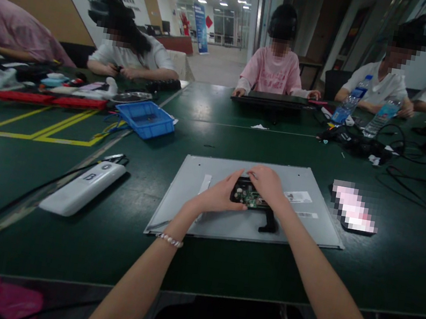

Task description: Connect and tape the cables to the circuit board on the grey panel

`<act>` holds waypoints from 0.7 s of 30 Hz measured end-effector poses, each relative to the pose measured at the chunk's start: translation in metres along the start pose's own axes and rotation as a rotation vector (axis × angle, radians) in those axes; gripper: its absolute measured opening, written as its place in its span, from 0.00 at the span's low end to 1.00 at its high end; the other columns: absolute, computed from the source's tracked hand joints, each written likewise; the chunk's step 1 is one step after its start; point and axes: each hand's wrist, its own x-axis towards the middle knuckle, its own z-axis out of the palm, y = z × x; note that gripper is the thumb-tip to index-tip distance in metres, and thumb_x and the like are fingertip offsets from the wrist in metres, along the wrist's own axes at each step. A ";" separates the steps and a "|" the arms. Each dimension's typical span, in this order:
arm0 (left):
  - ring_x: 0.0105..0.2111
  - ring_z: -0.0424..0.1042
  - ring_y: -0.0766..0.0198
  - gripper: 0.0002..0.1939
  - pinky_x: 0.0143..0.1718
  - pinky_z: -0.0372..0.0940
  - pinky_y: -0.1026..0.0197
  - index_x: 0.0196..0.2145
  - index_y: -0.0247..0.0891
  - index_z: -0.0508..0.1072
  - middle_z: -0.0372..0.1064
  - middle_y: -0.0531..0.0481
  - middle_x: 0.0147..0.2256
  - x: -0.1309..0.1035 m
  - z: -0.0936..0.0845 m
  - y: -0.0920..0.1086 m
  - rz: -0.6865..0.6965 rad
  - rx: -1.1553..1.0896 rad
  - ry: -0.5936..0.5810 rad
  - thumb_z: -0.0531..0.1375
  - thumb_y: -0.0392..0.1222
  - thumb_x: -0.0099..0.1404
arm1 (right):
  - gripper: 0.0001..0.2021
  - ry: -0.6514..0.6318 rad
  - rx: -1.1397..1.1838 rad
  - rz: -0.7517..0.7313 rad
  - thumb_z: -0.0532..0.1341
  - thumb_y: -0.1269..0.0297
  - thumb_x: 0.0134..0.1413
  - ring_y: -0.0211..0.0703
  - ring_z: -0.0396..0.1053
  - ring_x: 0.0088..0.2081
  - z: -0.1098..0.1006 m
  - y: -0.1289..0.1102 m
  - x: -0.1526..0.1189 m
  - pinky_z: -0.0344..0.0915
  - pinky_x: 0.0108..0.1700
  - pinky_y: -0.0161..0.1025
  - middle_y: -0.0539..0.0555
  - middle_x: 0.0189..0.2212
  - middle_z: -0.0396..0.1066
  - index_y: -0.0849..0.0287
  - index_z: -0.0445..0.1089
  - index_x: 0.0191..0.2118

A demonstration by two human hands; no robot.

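A flat grey display panel [227, 222] lies on the green table before me, with pale labels on its back. On its middle sits a green circuit board [247, 193] in a black plastic housing, with a black arm [268, 223] sticking out toward me. My left hand [222, 191] grips the housing's left side, thumb along the near edge and fingers at the far corner. My right hand [268, 185] reaches over the housing's far right part, its fingers bent and pressed at the far edge. Its fingertips are partly hidden.
Left of the panel lies a white power bank [83, 187] with a black cable. A blue basket [146, 120] stands farther back. A phone [354, 207] lies right of the panel. Bottles [351, 101] and tangled cables are at the back right. Several people sit around the table.
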 end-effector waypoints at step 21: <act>0.53 0.62 0.55 0.21 0.56 0.56 0.51 0.50 0.36 0.65 0.64 0.45 0.51 -0.001 -0.031 -0.033 -0.273 0.289 0.421 0.48 0.32 0.59 | 0.15 0.080 0.043 0.140 0.51 0.70 0.56 0.47 0.67 0.46 -0.020 0.089 -0.061 0.62 0.49 0.42 0.58 0.44 0.71 0.60 0.71 0.44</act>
